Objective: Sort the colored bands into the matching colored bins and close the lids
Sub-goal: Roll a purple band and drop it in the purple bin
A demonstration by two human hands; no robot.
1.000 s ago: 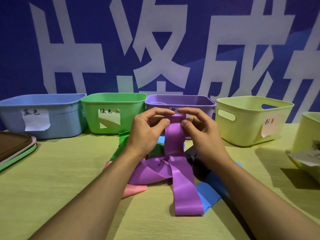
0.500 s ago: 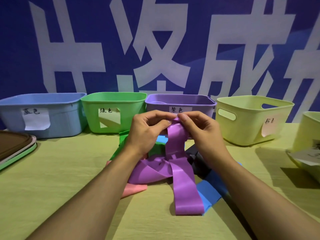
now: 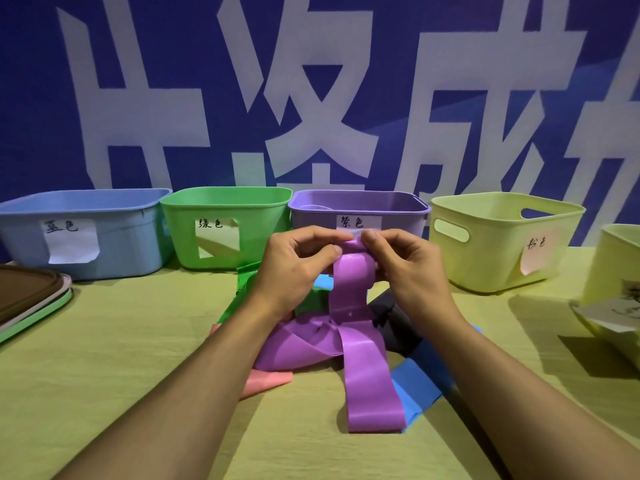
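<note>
Both hands, the left hand [image 3: 294, 268] and right hand [image 3: 405, 268], pinch the top of a purple band [image 3: 356, 313] just before the purple bin [image 3: 360, 211]. Its lower end trails onto the surface [image 3: 138, 341] over other colored bands.

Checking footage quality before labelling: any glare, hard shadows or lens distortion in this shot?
Head view: sheen on the purple band that both hands pinch; hard dark shadow right of the right-edge bin; wide-angle bending at the edges, where the blue bin looks skewed; centre sharp.
</note>
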